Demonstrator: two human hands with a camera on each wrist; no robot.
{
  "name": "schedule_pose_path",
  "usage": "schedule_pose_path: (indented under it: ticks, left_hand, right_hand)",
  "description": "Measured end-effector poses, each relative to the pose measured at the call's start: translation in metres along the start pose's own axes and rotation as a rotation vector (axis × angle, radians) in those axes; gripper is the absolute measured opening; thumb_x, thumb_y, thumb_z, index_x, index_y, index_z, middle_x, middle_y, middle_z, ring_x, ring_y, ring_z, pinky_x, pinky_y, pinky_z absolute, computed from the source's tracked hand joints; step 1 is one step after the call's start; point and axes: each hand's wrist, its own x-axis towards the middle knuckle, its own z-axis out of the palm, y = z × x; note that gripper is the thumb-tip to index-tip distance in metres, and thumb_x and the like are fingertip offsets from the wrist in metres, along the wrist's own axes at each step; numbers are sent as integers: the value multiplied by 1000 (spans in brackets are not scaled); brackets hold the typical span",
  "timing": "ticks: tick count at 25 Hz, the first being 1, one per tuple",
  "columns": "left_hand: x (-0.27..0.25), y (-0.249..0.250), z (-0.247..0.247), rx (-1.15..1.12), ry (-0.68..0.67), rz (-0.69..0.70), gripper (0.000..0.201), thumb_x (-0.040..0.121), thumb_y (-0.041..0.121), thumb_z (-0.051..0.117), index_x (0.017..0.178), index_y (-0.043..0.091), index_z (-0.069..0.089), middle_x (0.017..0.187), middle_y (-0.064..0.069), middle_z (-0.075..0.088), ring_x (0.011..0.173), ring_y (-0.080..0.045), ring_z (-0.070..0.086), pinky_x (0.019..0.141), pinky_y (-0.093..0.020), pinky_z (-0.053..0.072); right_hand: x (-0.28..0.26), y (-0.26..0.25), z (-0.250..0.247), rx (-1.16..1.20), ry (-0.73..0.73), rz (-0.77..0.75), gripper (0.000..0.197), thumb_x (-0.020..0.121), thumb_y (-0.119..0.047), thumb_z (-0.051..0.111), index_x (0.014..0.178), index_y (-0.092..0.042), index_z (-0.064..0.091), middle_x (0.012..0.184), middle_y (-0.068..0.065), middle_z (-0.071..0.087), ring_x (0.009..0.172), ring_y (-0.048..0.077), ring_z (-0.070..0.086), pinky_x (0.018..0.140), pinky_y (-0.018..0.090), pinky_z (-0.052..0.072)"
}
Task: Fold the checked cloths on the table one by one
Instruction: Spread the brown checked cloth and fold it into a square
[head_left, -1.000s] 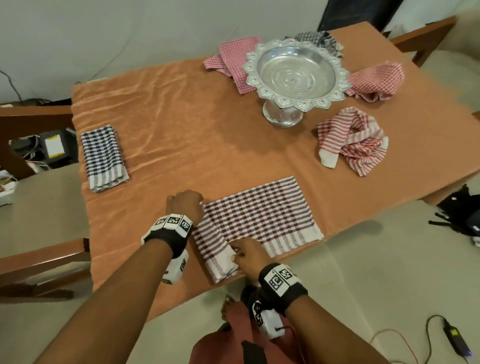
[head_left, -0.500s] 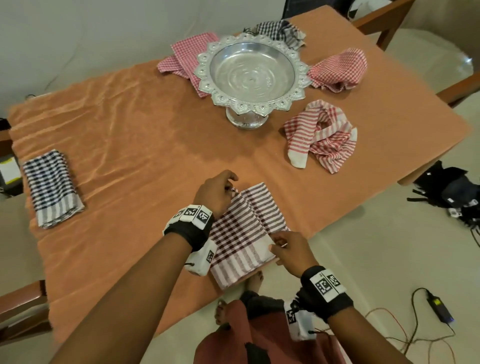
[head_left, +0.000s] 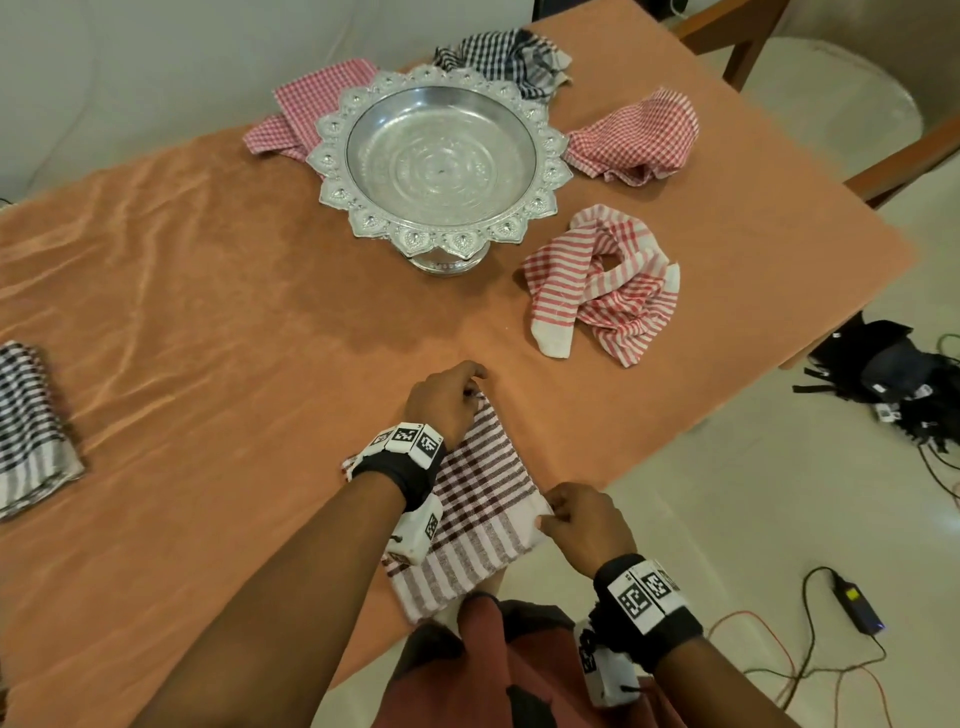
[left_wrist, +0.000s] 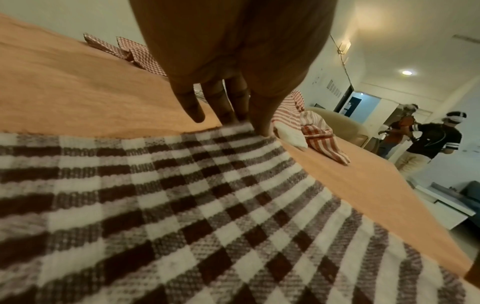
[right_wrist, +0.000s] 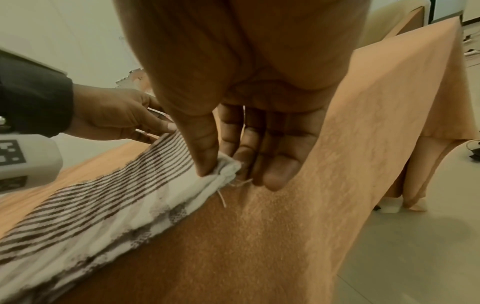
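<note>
A brown-and-white checked cloth (head_left: 483, 499) lies folded into a narrow strip at the table's near edge, its near end hanging over. My left hand (head_left: 474, 388) pinches its far right corner; the left wrist view shows fingertips (left_wrist: 228, 118) and thumb on that corner of the cloth (left_wrist: 182, 205). My right hand (head_left: 548, 519) pinches the near right white-bordered corner. In the right wrist view the right hand (right_wrist: 228, 170) has its thumb on top of the cloth (right_wrist: 116, 195) and its fingers behind the layers.
A silver pedestal tray (head_left: 545, 156) stands mid-table on the orange tablecloth (head_left: 208, 312). Crumpled cloths lie around it: red-striped (head_left: 602, 291), red check (head_left: 639, 137), navy check (head_left: 504, 57), pink check (head_left: 306, 109). A folded navy cloth (head_left: 31, 426) lies far left. Cables and a bag lie on the floor at right.
Both hands carried the brown cloth's left edge over to the right, halving its width. They now hold the right corners instead of the left edge.
</note>
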Motion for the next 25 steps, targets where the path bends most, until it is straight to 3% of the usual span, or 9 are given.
schedule_pose_path:
  ticks: [4,8,10,12,14,17,20,22,25]
  left_hand:
    - [-1,-16,-19,183,-35,-83,38,94,34,53,130,21,51,128,-2,56,110,-23,58,93,-42,48]
    - [-32,-46,-43,429,-165,-208,33,97,42,43,112,16,55,109,-7,55,85,-26,57,71,-36,48]
    - [-50,-57,-49,459,-238,-243,36,95,44,43,118,16,48,99,-4,55,77,-24,55,62,-32,45]
    - [-61,-64,-55,430,-295,-288,43,91,45,48,123,16,41,90,-2,57,72,-21,57,58,-30,44]
    - [-68,-70,-60,451,-329,-310,42,88,42,50,120,15,48,87,-2,60,75,-22,58,62,-30,43]
    - [-84,-81,-67,438,-283,-291,34,87,41,51,108,18,63,92,-3,65,85,-25,59,72,-33,42]
    - [-116,-104,-80,101,-211,-347,22,89,39,53,94,19,61,87,-1,63,80,-22,59,64,-29,43]
    - [-151,-122,-91,-40,-86,-361,19,92,37,56,87,19,55,78,2,58,72,-19,55,56,-28,36]
    - [-206,-149,-92,-219,135,-421,19,92,36,59,89,17,58,83,0,64,72,-15,60,61,-32,46]
  right_hand:
    - [-1,-10,2,-79,30,31,23,82,-35,61,102,-23,62,95,-5,62,80,17,59,61,27,41]
    - [-2,-20,8,-172,25,42,30,81,-44,59,103,-23,57,97,-3,61,85,20,61,62,28,40]
    - [2,-24,10,-165,-10,48,32,80,-46,61,99,-20,58,91,-2,61,83,20,61,63,29,44]
    - [5,-30,12,-143,-64,32,30,80,-43,63,92,-16,64,86,0,65,78,19,63,65,31,51]
    - [6,-38,14,-142,-99,7,28,79,-38,64,89,-11,68,85,3,67,75,20,63,66,31,53]
    - [5,-55,11,-175,-87,-26,24,82,-31,65,95,-11,65,87,3,62,76,20,57,63,27,43]
    - [15,-84,4,-196,-73,-80,24,83,-23,65,105,-13,59,93,2,57,80,20,53,66,27,37]
    - [26,-117,6,-207,-33,-185,24,83,-20,65,105,-16,57,93,0,55,84,22,56,68,29,40]
    - [44,-179,23,-183,19,-410,14,85,-18,64,95,-23,56,95,1,62,87,23,60,69,31,45]
